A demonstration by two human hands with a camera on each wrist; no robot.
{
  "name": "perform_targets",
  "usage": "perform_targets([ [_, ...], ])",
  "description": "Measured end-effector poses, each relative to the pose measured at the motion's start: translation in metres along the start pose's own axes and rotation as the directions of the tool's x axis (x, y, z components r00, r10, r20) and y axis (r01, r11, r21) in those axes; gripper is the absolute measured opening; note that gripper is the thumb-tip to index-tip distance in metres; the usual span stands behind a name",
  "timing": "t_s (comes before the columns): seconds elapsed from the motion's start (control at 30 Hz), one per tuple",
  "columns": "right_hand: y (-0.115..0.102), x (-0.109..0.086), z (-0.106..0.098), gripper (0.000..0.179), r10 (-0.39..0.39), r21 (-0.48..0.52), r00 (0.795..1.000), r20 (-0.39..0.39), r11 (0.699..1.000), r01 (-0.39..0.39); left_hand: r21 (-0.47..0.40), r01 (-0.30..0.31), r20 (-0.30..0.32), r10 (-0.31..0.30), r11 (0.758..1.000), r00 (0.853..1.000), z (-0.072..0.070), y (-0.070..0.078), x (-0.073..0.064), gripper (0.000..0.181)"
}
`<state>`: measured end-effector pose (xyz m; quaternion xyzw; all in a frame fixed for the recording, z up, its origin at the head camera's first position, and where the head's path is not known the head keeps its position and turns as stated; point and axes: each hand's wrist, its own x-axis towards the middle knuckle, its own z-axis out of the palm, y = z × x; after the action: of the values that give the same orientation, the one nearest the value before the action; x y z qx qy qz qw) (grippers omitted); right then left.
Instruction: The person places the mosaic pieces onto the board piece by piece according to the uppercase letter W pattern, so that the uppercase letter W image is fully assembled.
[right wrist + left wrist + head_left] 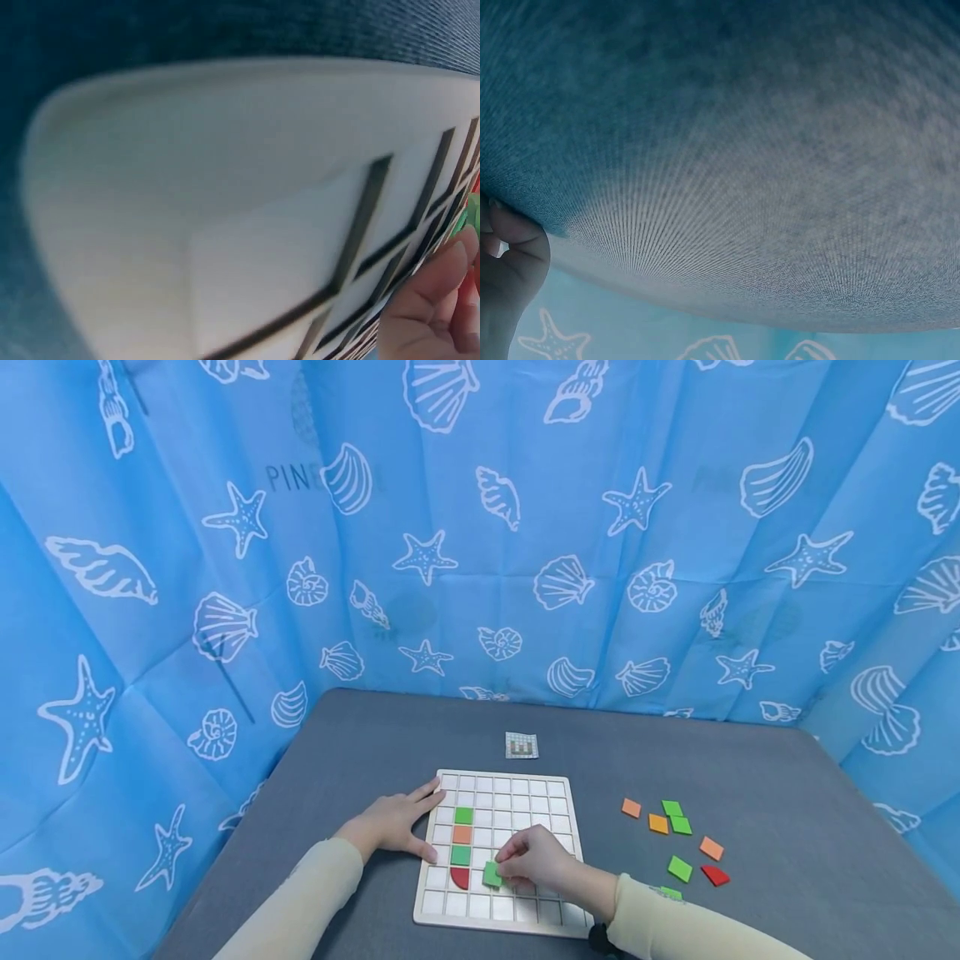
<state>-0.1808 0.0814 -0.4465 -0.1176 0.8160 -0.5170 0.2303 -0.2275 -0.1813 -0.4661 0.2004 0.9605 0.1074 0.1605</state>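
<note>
A white grid board (512, 783) lies on the grey table. My left hand (393, 823) rests along its left edge with fingers spread and the thumb at the rim. My right hand (538, 860) pinches a green tile (491, 874) low over the lower middle of the grid, just right of a red quarter-round tile (460, 878). Above that red piece, one column holds a darker green square (461, 856), an orange square (462, 834) and a green square (463, 816). In the right wrist view, the fingers (439, 281) hold the green tile at the far right.
Beyond the board lies a small card (521, 746) with a grid pattern. Several loose tiles are scattered to the right, among them an orange tile (632, 808), a green tile (679, 869) and a red tile (715, 875). A blue shell-print curtain (465, 543) hangs behind the table.
</note>
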Motion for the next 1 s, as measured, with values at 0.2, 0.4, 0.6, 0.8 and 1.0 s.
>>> perform_targets([
  [0.2,-0.001,0.003,0.007,0.004,-0.023,-0.003,1.0,0.019,1.0,0.023,0.0,0.005,-0.006,-0.005,1.0,1.0,0.0,0.001,-0.001,0.102],
  [0.4,-0.004,0.004,0.013,0.005,-0.014,-0.029,1.0,0.014,0.999,0.015,-0.004,0.016,-0.006,-0.016,1.0,1.0,-0.001,0.003,-0.002,0.102],
  [0.6,-0.003,0.006,0.016,0.004,-0.005,-0.036,1.0,0.013,0.999,0.006,-0.001,0.012,-0.011,-0.012,1.0,1.0,0.001,0.001,0.0,0.102],
  [0.8,-0.005,0.004,0.017,0.006,-0.011,-0.044,1.0,0.009,0.999,0.011,-0.004,0.007,-0.013,-0.007,1.0,1.0,0.002,-0.001,0.001,0.102],
  [1.0,-0.005,0.003,0.015,0.004,-0.003,-0.041,1.0,0.009,0.999,0.003,-0.005,0.001,-0.013,-0.001,1.0,1.0,0.002,-0.001,0.001,0.103],
])
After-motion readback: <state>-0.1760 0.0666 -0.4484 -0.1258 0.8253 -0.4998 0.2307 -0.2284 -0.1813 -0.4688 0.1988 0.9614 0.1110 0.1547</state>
